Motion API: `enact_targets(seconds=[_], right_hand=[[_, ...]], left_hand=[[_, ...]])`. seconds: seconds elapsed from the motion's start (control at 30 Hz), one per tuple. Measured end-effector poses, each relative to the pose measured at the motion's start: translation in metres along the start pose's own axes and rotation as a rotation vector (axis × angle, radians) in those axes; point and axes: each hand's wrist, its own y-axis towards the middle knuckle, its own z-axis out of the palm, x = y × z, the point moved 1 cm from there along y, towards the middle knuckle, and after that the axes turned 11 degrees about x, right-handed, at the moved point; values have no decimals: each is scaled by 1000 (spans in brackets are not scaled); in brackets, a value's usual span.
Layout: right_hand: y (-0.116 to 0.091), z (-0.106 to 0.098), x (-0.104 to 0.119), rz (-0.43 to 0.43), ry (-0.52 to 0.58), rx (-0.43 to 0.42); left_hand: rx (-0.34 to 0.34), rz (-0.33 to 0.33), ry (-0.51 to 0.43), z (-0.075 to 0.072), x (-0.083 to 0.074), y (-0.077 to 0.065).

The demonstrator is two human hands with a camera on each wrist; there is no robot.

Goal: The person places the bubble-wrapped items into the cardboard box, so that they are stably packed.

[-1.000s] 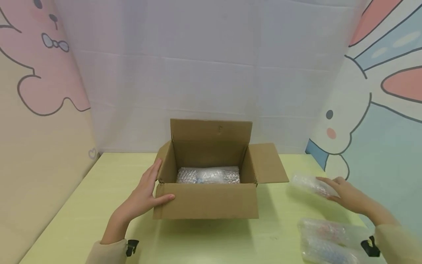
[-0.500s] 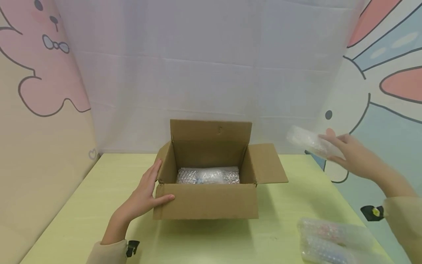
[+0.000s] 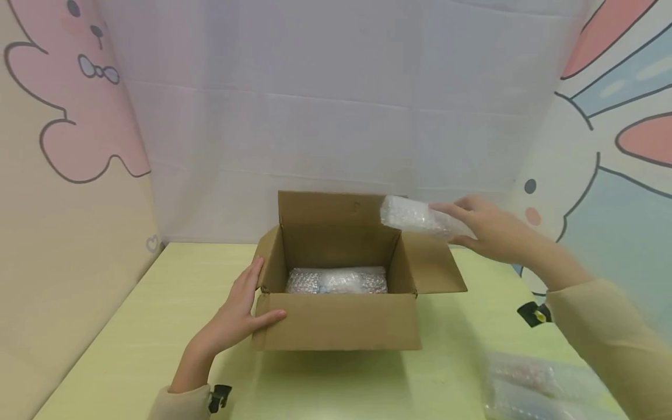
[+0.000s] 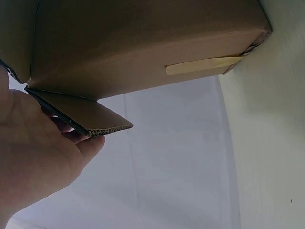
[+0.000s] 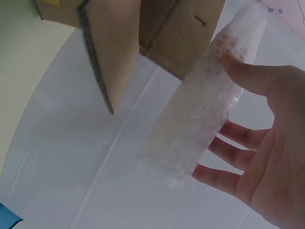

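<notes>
Here, the right hand [image 3: 496,230] has its grip closed on a clear bubble-wrapped roll [image 3: 406,214], thumb on one side and fingers on the other. The roll is up in the air at the far right corner of an open cardboard box [image 3: 338,322], its left end in front of the far flap [image 3: 325,209] and the rest above the right flap [image 3: 433,268]. In the right wrist view a faint reddish patch shows through the wrap near the thumb.

The left hand [image 3: 231,315] grips the box at its near left corner, its thumb lying on the near flap and its fingers along the outer side of the left flap [image 4: 90,112]. All four flaps stand or hang open. Inside the box lies bubble-wrapped packing [image 3: 336,281] with a small bluish patch; how many pieces it holds cannot be told.

The box sits on a pale yellow-green tabletop [image 3: 142,315]. At the near right, two more wrapped packages [image 3: 541,373] lie side by side, blurred, partly cut off by the picture's edge. A white cloth [image 3: 325,128] hangs at the far side, with a pink cartoon figure [image 3: 89,134] on the left wall and a cartoon rabbit [image 3: 556,181] on the right.
</notes>
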Motion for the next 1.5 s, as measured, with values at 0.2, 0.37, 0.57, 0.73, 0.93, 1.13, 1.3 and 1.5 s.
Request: enact_targets(seconds=[0.2, 0.37, 0.57, 0.73, 0.93, 1.13, 1.3, 1.5], right_hand=[[31, 0, 30, -72, -20, 25], [56, 7, 54, -122, -13, 132], [87, 16, 83, -195, -67, 344], [106, 35, 101, -212, -118, 547], [118, 54, 114, -234, -146, 637], [129, 64, 122, -234, -98, 725], [138, 73, 123, -238, 16, 815], [140, 78, 124, -219, 63, 877]], left_hand=[[-15, 11, 0, 2, -4, 1], [-14, 7, 10, 1, -5, 0], [-13, 5, 11, 1, -4, 1], [-14, 2, 3, 2, -5, 0], [-14, 5, -1, 2, -7, -1], [-18, 3, -1, 1, -7, -2], [-18, 1, -3, 1, -6, -2], [-19, 2, 0, 2, -6, -1]])
